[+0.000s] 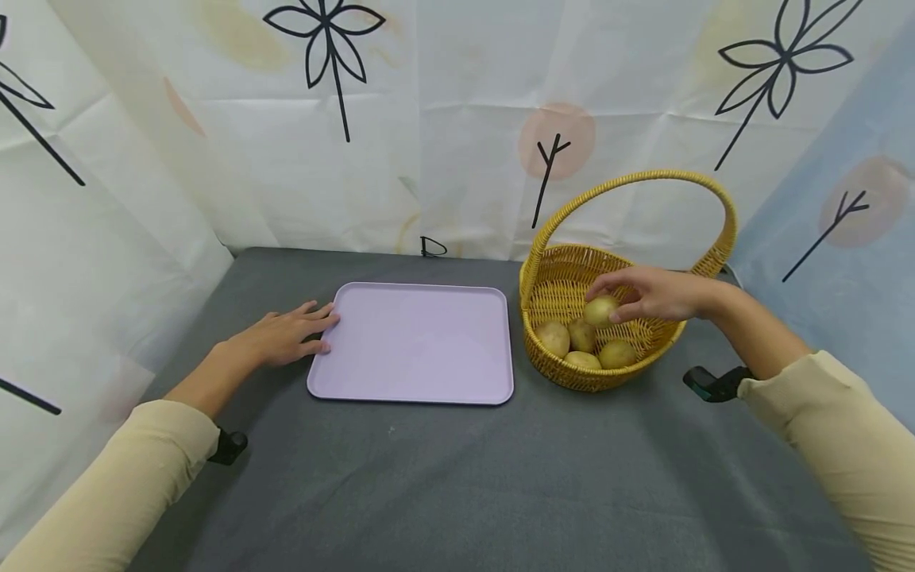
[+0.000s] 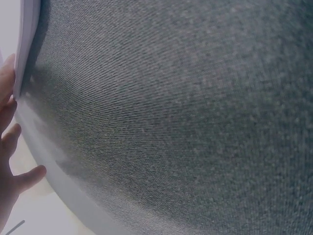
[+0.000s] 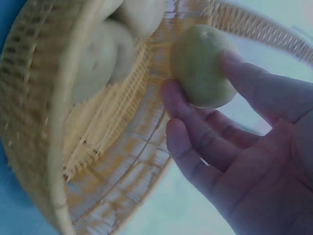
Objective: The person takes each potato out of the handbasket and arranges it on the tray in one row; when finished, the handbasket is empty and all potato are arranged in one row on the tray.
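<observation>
My right hand pinches a potato between thumb and fingers, over the yellow wicker basket. The right wrist view shows the same potato at the fingertips, above the basket's inside. Several more potatoes lie in the basket, toward its near left side. On the left, my left hand rests with spread fingers at the left rim of a lilac tray. Nothing lies on the tray's surface. In the left wrist view the fingers touch the tray's edge.
A dark grey cloth covers the table. The basket's tall arched handle rises above the right hand's wrist. Behind the table hangs a white patterned curtain, with more fabric at both sides.
</observation>
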The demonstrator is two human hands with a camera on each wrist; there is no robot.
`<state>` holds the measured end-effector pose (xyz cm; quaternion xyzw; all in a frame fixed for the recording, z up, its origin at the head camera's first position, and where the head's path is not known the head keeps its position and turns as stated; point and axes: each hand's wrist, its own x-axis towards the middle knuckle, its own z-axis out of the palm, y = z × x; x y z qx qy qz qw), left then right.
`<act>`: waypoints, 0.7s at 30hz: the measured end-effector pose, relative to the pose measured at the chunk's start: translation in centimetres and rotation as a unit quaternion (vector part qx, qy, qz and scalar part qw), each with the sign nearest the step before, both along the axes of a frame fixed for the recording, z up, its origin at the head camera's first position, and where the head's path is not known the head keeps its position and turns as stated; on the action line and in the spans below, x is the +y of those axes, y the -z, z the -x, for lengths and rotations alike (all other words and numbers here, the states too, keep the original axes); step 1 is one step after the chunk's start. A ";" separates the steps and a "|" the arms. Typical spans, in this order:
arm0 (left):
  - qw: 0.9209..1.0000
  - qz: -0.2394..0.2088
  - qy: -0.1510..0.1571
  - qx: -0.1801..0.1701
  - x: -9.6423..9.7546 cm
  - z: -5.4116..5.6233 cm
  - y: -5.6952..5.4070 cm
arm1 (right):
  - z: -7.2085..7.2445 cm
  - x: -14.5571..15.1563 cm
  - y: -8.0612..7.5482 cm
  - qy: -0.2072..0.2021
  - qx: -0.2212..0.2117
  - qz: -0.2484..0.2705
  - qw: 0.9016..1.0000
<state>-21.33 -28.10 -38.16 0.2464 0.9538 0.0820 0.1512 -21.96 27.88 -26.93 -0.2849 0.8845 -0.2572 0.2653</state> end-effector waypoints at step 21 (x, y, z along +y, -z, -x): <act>1.000 0.006 -0.005 -0.002 0.0 0.0 0.3 | -1.6 -11.8 2.7 -0.098 -0.008 0.155 0.983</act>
